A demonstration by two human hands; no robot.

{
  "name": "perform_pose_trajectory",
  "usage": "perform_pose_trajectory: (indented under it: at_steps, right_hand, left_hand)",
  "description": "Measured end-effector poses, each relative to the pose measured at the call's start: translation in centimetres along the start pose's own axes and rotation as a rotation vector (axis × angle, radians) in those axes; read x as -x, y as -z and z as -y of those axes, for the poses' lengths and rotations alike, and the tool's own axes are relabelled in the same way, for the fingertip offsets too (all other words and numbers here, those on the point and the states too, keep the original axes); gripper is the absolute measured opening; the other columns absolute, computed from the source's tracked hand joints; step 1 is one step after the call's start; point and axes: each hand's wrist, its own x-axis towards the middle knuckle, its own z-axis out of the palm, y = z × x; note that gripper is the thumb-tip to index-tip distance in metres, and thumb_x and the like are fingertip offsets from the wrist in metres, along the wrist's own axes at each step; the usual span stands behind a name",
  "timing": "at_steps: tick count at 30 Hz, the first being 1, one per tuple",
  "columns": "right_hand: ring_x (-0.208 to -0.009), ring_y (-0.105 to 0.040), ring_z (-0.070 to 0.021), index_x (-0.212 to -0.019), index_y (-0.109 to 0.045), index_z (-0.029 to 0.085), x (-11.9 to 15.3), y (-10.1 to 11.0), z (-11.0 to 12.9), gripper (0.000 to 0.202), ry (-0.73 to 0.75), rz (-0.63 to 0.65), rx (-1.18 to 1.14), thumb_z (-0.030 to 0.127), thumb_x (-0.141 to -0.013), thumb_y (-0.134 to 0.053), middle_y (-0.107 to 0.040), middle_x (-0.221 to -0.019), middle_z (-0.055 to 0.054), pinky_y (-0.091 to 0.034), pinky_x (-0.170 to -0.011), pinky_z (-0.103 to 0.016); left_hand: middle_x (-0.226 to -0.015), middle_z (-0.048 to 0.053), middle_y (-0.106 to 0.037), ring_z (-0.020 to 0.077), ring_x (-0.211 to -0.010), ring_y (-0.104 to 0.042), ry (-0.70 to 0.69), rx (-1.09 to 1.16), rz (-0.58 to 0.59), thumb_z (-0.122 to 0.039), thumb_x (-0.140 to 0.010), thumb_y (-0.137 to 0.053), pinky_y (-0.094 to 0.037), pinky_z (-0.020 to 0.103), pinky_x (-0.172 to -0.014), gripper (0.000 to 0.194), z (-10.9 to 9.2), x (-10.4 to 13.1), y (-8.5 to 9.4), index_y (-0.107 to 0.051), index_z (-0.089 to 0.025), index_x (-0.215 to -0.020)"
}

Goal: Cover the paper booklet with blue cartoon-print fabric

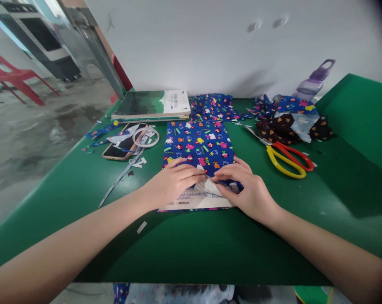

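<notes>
Blue printed cloth point(199, 145) lies flat near the middle of the green counter point(266, 245), before the person. Pattern: small animals, paws, bright colours. At its near end a pale printed paper point(191, 202) shows, with a thin blue edge along its near side.

Left hand point(178, 181): laid across the cloth, palm down, fingers bent and fairly close together, tips at the cloth's near edge; cannot tell whether they grip. Right hand point(244, 183): thumb and forefinger pinching at that same edge, other fingers curled above; whether paper is caught too, cannot tell. Fingertips of both hands near each other.

Left of the cloth: phone point(115, 151) under scraps, white ring point(158, 137) partly over it, narrow grey strip point(117, 185) trailing nearer. Beyond: stacked books point(149, 103), with more blue cloth point(212, 107) beside them. Right: scissors point(285, 169), one handle yellow, one red, blades toward a dark brown cloth point(273, 128). Purple bottle point(309, 88) behind, by the white wall.
</notes>
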Motion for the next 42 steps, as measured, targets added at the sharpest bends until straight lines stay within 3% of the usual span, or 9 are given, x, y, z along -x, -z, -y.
perform_pose_trajectory:
  at_steps: [12, 22, 38, 42]
  right_hand:
    - [-0.084, -0.064, -0.0155, -0.087, -0.064, 0.028, -0.18, 0.33, 0.15, 0.01, 0.025, -0.006, 0.144, 0.021, -0.082, -0.058, -0.069, -0.084, 0.003, -0.025, -0.11, -0.05]
    - [-0.085, -0.064, -0.0165, -0.088, -0.064, 0.029, -0.14, 0.17, -0.15, 0.01, -0.031, 0.026, 0.062, 0.024, -0.081, -0.06, -0.07, -0.087, 0.003, -0.024, -0.11, -0.052]
    - [-0.087, -0.062, -0.0168, -0.089, -0.064, 0.028, -0.29, 0.31, -0.08, 0.015, -0.068, 0.121, 0.12, 0.02, -0.083, -0.054, -0.069, -0.085, 0.002, -0.022, -0.109, -0.052]
    - [-0.086, -0.064, -0.0166, -0.09, -0.063, 0.027, -0.37, 0.21, -0.28, 0.013, -0.15, 0.139, 0.045, 0.021, -0.08, -0.057, -0.07, -0.087, 0.003, -0.026, -0.107, -0.05]
  left_hand:
    - [-0.128, 0.005, -0.058, 0.0172, -0.113, -0.054, -0.024, -0.013, -0.036, -0.016, -0.097, -0.037, -0.027, 0.041, -0.106, 0.033, -0.07, -0.15, 0.2, -0.05, -0.02, -0.127]
    - [-0.128, 0.006, -0.057, 0.0182, -0.112, -0.055, -0.021, -0.016, -0.027, -0.014, -0.097, -0.036, -0.029, 0.042, -0.105, 0.033, -0.14, -0.26, 0.25, -0.051, -0.019, -0.126]
    - [-0.126, 0.006, -0.059, 0.0186, -0.113, -0.054, -0.031, 0.025, -0.028, -0.016, -0.097, -0.037, -0.035, 0.041, -0.101, 0.03, -0.08, -0.37, 0.23, -0.053, -0.018, -0.123]
    - [-0.126, 0.007, -0.058, 0.0193, -0.115, -0.052, -0.031, 0.024, -0.009, -0.016, -0.097, -0.038, -0.036, 0.041, -0.101, 0.031, 0.05, -0.28, 0.1, -0.052, -0.017, -0.124]
